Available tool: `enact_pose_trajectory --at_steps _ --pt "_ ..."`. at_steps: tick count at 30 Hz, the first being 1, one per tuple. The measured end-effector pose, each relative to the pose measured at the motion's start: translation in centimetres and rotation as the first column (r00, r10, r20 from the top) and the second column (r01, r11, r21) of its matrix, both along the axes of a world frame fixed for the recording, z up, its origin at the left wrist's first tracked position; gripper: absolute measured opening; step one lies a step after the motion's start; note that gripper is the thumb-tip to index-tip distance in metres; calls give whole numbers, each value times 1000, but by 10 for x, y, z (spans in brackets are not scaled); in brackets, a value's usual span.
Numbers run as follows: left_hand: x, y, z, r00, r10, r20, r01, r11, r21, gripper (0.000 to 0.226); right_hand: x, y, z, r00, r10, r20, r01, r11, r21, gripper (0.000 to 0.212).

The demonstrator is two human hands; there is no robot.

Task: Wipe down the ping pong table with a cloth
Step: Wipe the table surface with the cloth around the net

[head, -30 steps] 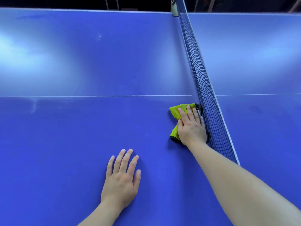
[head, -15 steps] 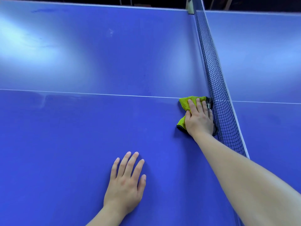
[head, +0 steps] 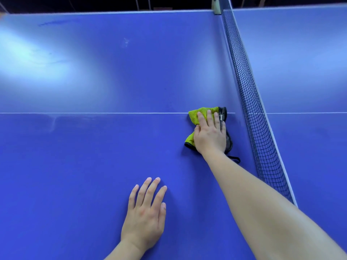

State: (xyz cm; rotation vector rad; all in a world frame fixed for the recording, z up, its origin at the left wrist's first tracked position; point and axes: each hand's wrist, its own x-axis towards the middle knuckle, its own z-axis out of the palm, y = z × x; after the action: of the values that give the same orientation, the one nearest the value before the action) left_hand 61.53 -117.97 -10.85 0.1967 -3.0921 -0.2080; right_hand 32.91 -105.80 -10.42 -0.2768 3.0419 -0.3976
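Note:
The blue ping pong table [head: 93, 156] fills the view. A folded yellow-green cloth [head: 194, 116] with a grey side and a black loop lies on the white centre line, a little left of the net. My right hand [head: 210, 134] presses flat on the cloth with straight fingers, covering most of it. Lower down, my left hand [head: 145, 212] rests flat on the bare table, fingers spread and holding nothing.
The black net [head: 249, 102] with its white top band runs from the far edge toward the lower right. Its post [head: 216, 5] stands at the far edge. A white scuff [head: 126, 42] and a dark streak [head: 54, 22] mark the far left half.
My right hand has slid the cloth away from me and slightly left, off the net, onto the centre line. My left hand has stayed flat on the table.

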Motion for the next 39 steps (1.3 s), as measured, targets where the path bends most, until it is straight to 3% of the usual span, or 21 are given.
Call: enact_pose_trajectory --at_steps 11,21,24,28,39 --pt "-2 -1 -1 1000 10 -10 -10 1000 7 49 61 26 0 1000 12 15 -11 999 -48 53" --pt "-2 -8 -4 1000 6 -9 -5 986 167 56 233 80 -3 999 -39 -38 38 999 -37 54" --pt "5 -9 4 997 -19 -81 35 978 203 56 289 96 -3 998 -49 -45 48 998 -32 55" --pt "42 5 14 987 -60 -146 85 981 176 52 345 112 -3 997 -63 -50 62 998 -17 55" --pt "208 48 14 995 -31 -97 41 994 102 52 488 159 -1 999 4 -51 -4 1000 3 55"
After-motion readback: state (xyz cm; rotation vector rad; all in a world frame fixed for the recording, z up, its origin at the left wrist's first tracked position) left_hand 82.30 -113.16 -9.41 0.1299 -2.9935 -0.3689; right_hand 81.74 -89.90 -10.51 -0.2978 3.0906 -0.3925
